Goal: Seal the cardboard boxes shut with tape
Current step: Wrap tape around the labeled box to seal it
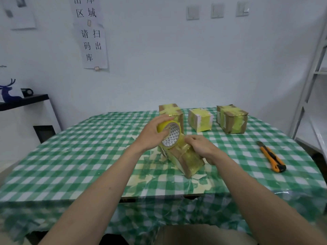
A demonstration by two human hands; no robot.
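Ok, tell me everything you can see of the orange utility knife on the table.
The utility knife lies flat on the green-and-white checked tablecloth, near the table's right side, apart from the boxes and both hands. Its body looks like orange plastic with black sections along it and at the near end. The far end narrows to a dark tip pointing away; whether the blade is extended cannot be told. It lies diagonally. Nothing touches it but the cloth.
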